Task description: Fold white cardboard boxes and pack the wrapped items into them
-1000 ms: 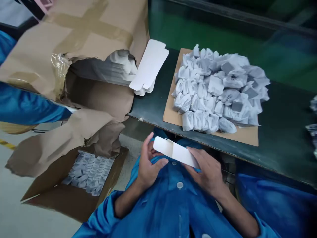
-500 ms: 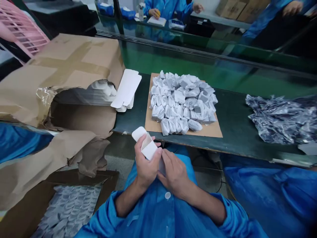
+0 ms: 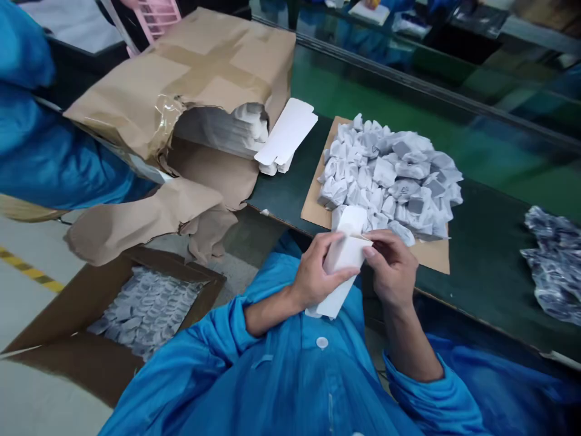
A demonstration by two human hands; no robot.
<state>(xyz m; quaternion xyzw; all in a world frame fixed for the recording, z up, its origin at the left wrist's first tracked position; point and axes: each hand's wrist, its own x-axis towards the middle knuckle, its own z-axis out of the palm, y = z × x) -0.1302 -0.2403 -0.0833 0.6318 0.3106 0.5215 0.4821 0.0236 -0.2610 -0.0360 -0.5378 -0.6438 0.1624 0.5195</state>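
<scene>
A small white carton (image 3: 348, 251) is held above my lap, its long body slanting down toward me and an end flap standing up at the far end. My left hand (image 3: 320, 272) wraps around the carton's side, thumb across the near face. At the top right edge of the carton, my right hand (image 3: 393, 266) pinches a flap between thumb and fingers. Just beyond my hands, a heap of items wrapped in pale grey paper (image 3: 390, 175) lies on a cardboard sheet (image 3: 315, 200). Whether anything is inside the carton is hidden.
A torn-open cardboard box (image 3: 218, 66) with stacked white cartons stands at left, flat white cartons (image 3: 290, 133) beside it. On the floor, an open box (image 3: 104, 363) holds several grey-wrapped items. Crumpled clear plastic (image 3: 554, 260) lies at right. A co-worker's blue sleeve (image 3: 68, 157) is at far left.
The view has swung left. The carton has turned more upright, its long body now showing. My right hand has moved from its lower part to the flap at its top edge.
</scene>
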